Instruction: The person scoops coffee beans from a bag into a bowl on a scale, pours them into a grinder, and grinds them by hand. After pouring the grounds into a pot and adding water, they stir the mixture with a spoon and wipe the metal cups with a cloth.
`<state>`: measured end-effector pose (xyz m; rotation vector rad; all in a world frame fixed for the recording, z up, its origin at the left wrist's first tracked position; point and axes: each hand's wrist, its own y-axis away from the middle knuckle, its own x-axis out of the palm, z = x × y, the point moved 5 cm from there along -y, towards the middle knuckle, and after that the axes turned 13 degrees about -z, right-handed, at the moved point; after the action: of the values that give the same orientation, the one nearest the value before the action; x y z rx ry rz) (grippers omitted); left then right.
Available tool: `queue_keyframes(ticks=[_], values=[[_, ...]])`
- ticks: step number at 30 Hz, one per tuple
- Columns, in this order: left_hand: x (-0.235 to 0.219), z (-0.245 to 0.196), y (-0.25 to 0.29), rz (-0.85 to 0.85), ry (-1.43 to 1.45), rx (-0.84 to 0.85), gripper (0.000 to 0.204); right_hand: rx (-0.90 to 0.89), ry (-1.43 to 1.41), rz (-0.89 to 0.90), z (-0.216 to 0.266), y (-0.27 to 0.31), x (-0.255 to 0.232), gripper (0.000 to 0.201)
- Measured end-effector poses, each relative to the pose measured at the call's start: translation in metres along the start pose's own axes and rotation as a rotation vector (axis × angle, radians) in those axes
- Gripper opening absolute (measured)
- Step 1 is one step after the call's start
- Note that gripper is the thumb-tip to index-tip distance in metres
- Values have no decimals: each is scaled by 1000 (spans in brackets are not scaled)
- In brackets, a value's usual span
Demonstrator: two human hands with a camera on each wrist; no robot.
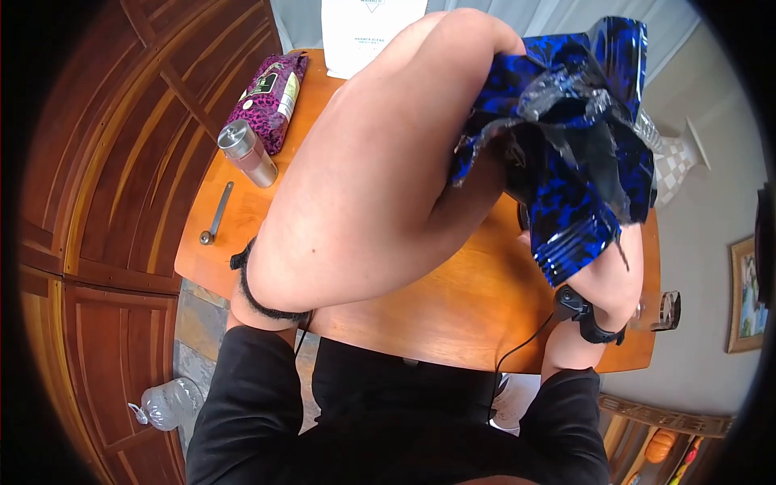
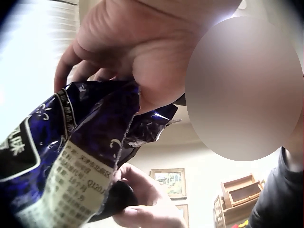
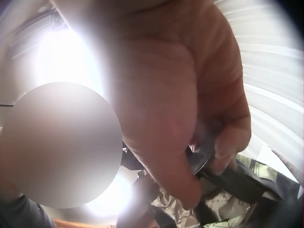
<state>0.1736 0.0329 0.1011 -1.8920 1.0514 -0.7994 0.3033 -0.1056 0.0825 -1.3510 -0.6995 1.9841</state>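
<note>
My left hand (image 2: pixel 142 57) grips a glossy blue-and-black patterned bag (image 2: pixel 95 123) near its torn upper edge, and holds it raised above the table. In the head view the bag (image 1: pixel 566 234) has a ragged opening with silvery foil showing; it covers most of my right hand. A dark, smooth, rounded object (image 2: pixel 118 200) is held between the thumb and fingers of my right hand (image 3: pixel 161 95), right beside the bag's torn edge. What the dark object is, I cannot tell. The inside of the bag is hidden.
On the wooden table (image 1: pixel 420 323) stand a metal hand grinder (image 1: pixel 255 162), a loose crank handle (image 1: pixel 218 212), a purple patterned bag (image 1: pixel 267 93) and a white bag (image 1: pixel 368 40). A glass (image 1: pixel 669 311) is near the right edge. A checkered vase (image 1: pixel 675 166) stands behind.
</note>
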Motion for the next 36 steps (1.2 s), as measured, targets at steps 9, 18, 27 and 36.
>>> queue_keyframes(ticks=[9,18,27,36], values=[[-8,4,8,-37,-178,22,63,9,-103,10,-9,3,20,40],[-13,4,10,-44,-232,-75,62,185,-135,-77,-10,8,18,41],[-15,5,14,-40,-255,-105,62,379,-132,-137,-26,30,22,52],[-8,8,12,-19,-267,-110,62,306,-122,-151,-25,30,30,52]])
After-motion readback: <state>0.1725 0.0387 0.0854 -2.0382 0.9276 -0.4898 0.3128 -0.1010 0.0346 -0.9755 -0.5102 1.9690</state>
